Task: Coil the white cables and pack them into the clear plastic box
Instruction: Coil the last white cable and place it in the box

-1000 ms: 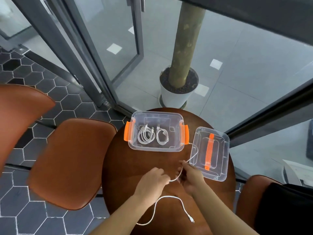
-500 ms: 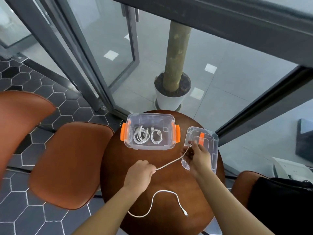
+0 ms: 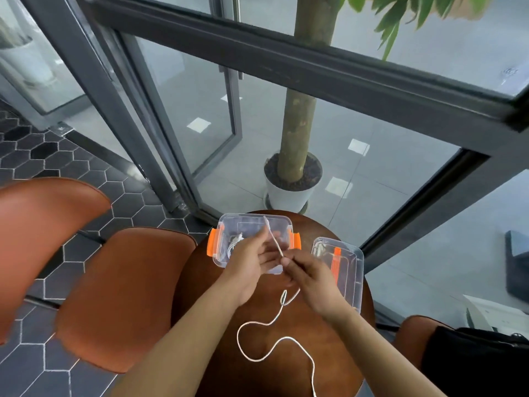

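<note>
A clear plastic box [image 3: 226, 233] with orange latches stands at the far side of the round wooden table [image 3: 206, 282]. Coiled white cables [image 3: 234, 244] lie inside it, mostly hidden behind my left hand. A loose white cable [image 3: 259, 325] snakes across the table toward the near edge. My right hand [image 3: 310, 282] pinches this cable near one end, and that end sticks up over the box. My left hand [image 3: 252, 263] is against my right hand, fingers spread beside the cable, in front of the box.
The box's clear lid [image 3: 347, 267] with an orange handle lies to the right of the box. Brown chairs [image 3: 114, 293] stand left of the table, another at lower right. A potted tree [image 3: 293, 179] stands behind glass beyond the table.
My hands have come together in front of the box. The cable stretch between them has gone; one end now points up over the box. The camera tilted upward.
</note>
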`<state>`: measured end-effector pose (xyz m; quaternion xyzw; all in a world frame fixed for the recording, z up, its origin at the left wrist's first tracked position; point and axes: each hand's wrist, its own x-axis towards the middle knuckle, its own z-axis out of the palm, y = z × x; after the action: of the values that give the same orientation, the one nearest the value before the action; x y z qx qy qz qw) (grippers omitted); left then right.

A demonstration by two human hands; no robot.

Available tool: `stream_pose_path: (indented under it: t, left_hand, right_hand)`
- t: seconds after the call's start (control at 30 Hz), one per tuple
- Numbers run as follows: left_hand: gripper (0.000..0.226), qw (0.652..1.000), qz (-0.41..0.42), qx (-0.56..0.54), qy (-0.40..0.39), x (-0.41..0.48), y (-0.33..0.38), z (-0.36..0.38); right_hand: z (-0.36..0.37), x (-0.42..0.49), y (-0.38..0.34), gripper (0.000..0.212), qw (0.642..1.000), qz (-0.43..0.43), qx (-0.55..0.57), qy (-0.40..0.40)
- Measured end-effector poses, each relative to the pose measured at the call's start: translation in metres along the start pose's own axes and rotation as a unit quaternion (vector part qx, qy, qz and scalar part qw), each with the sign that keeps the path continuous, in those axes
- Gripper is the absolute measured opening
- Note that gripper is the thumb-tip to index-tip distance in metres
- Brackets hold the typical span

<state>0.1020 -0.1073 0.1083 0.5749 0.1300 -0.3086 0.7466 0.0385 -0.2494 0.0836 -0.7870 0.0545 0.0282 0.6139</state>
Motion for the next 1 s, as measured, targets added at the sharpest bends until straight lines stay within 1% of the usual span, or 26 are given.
stream_pose_path:
  t: [0.1,0.23,0.33,0.4,0.47,0.57,0.63,0.7,0.77,0.8,0.87,0.93,1.0]
  left_hand:
    - [0.045,0.997,-0.015,-0.078,-0.007,-0.005,0.011,-0.003]
    - [0.034,0.991,0.001,-0.133,-0.027,-0.013,0.016,-0.009]
    - [0.030,0.983,0.015,-0.177,-0.048,-0.019,0.022,-0.012]
    - [0.034,0.972,0.026,-0.226,-0.058,-0.023,0.028,-0.015]
    - [0.033,0.968,0.037,-0.241,-0.061,-0.026,0.035,-0.019]
    - [0.033,0.976,0.046,-0.204,-0.065,-0.035,0.045,-0.025]
    - [0.032,0.982,0.045,-0.169,-0.068,-0.042,0.051,-0.029]
    - [0.032,0.989,0.043,-0.118,-0.073,-0.049,0.055,-0.033]
    - [0.032,0.995,0.041,-0.042,-0.086,-0.054,0.057,-0.036]
    - [0.032,0.995,0.039,-0.002,-0.094,-0.057,0.056,-0.037]
    - [0.032,0.991,0.033,0.066,-0.108,-0.060,0.054,-0.038]
    - [0.032,0.986,0.022,0.115,-0.119,-0.063,0.054,-0.037]
    - [0.034,0.981,0.009,0.150,-0.126,-0.066,0.054,-0.038]
  right_hand:
    - [0.001,-0.003,-0.005,0.023,0.997,-0.041,-0.058,-0.036]
    - [0.004,-0.003,-0.010,0.016,0.993,-0.061,-0.072,-0.066]
    - [0.002,-0.002,-0.011,0.015,0.993,-0.058,-0.064,-0.080]
    - [0.001,-0.004,-0.009,0.018,0.993,-0.048,-0.062,-0.093]
    - [-0.001,-0.007,-0.007,0.022,0.992,-0.031,-0.044,-0.114]
    - [-0.009,-0.009,-0.001,0.027,0.985,0.010,-0.036,-0.167]
    - [-0.020,-0.003,0.003,0.029,0.975,0.045,-0.082,-0.202]
    - [-0.030,0.007,-0.001,0.029,0.964,0.066,-0.137,-0.218]
    - [-0.036,0.021,-0.014,0.025,0.962,0.068,-0.166,-0.205]
    - [-0.037,0.028,-0.025,0.023,0.964,0.062,-0.181,-0.185]
    - [-0.035,0.043,-0.050,0.025,0.971,0.048,-0.195,-0.129]
    - [-0.028,0.053,-0.073,0.032,0.984,0.059,-0.139,-0.098]
    - [-0.016,0.056,-0.091,0.036,0.988,0.081,-0.082,-0.103]
